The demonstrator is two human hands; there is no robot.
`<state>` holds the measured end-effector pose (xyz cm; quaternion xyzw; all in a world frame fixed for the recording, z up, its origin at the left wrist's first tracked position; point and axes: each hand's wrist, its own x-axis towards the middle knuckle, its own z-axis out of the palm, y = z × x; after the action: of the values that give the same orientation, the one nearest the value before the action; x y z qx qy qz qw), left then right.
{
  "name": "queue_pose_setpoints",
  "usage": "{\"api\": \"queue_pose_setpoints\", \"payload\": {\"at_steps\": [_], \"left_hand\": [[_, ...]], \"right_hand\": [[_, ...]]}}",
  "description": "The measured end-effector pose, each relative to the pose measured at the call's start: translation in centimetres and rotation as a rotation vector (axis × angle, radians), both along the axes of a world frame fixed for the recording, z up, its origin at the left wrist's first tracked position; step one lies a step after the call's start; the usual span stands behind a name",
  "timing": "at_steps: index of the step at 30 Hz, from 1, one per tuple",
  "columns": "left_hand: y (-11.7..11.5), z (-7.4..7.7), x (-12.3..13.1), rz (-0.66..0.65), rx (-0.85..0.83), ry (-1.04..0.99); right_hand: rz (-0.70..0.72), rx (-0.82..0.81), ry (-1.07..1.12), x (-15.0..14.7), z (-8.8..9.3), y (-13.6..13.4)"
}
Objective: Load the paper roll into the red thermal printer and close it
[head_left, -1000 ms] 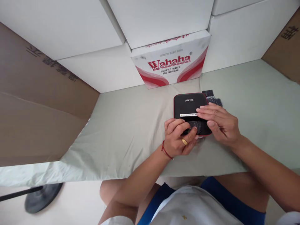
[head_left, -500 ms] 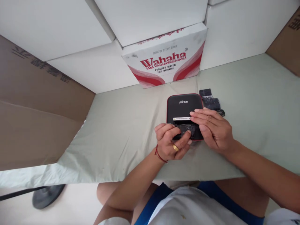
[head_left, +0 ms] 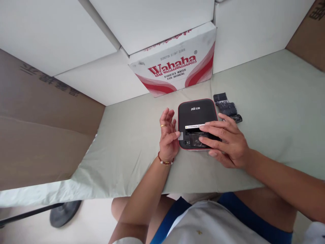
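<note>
A flat black device with a red rim lies on the cloth, with white lettering near its far end. Across its near half runs a recess under a white label strip; a dark, shiny, wrinkled piece sits in it. My left hand stands at the device's left side, fingers raised and apart, its thumb touching a small grey patch at the edge. Over the right side, my right hand is spread, with fingertips on the label strip and the dark piece. Its palm side is hidden.
Dark folded strips and a small black item lie right of the device. A white and red water carton stands behind. A brown carton is at the left, on the green cloth.
My left hand has left the recess and moved to the device's left edge, opening its fingers. My right hand's fingers have spread and reached over the dark piece. The view has shifted slightly.
</note>
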<state>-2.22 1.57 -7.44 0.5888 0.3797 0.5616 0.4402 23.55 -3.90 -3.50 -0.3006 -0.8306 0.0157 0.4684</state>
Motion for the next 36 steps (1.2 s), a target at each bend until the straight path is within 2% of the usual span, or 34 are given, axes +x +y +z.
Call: {"api": "queue_pose_setpoints", "payload": {"at_steps": [5,9,14,18,22,26,28,31,34,36], "left_hand": [[0.2,0.3,-0.2,-0.17,-0.051,-0.039],[0.0,0.6,-0.2,-0.27,-0.058,-0.056],[0.3,0.2,-0.2,-0.282,-0.09,-0.113],[0.7,-0.1,0.0,-0.226,-0.129,-0.141],[1.0,-0.6,0.2,-0.182,-0.114,-0.144],[1.1,-1.3,0.5,-0.204,-0.099,-0.156],[1.0,-1.5,0.7,-0.251,-0.104,-0.171],[1.1,-1.6,0.9,-0.312,-0.118,-0.218],[1.3,-1.5,1.0,-0.31,-0.154,-0.289],[1.6,-1.4,1.0,-0.29,-0.174,-0.313]], "right_hand": [[-0.046,0.117,0.07,0.0,0.0,-0.5],[-0.083,0.13,0.092,-0.1,0.1,-0.8],[-0.066,0.139,0.091,-0.2,0.4,-0.9],[-0.051,0.149,0.078,0.1,0.4,-0.6],[0.039,0.148,0.029,0.2,0.4,-0.2],[0.119,0.149,-0.006,-0.2,1.9,-0.1],[0.107,0.053,-0.036,-0.4,3.6,0.1],[-0.049,-0.241,-0.118,-1.1,6.9,1.4],[-0.244,-0.472,-0.414,-2.7,9.1,3.8],[-0.366,-0.561,-0.654,-4.2,9.4,5.5]]}}
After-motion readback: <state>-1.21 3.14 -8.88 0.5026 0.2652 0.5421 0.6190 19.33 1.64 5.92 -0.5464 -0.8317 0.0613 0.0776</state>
